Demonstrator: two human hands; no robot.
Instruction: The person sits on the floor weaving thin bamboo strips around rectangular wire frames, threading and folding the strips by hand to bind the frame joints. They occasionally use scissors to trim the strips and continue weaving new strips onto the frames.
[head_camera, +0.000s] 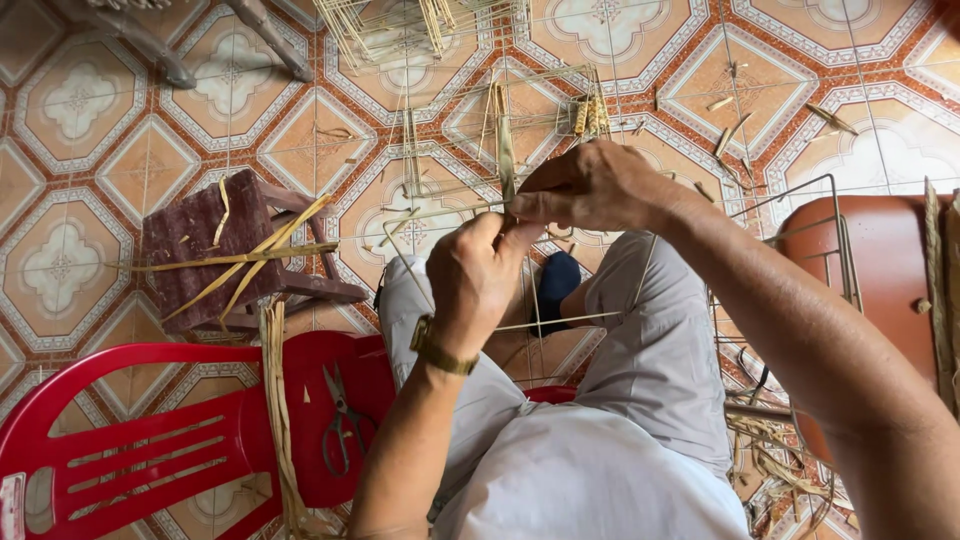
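My left hand (478, 280), with a gold wristwatch at the wrist, and my right hand (590, 187) meet above my knees, both pinching a flat straw-coloured reed strip (505, 150) that rises upright from a thin wire frame (560, 321) resting on my lap. The frame's wires run out over the tiled floor in front of me. My legs in pale grey trousers (650, 360) lie under the frame.
A red plastic chair (150, 440) at lower left carries scissors (340, 420) and a bundle of reed strips (278, 420). A small dark wooden stool (205, 250) holds loose strips. More wire frames (420, 25) stand at the top; a red-brown seat (890, 270) is at right.
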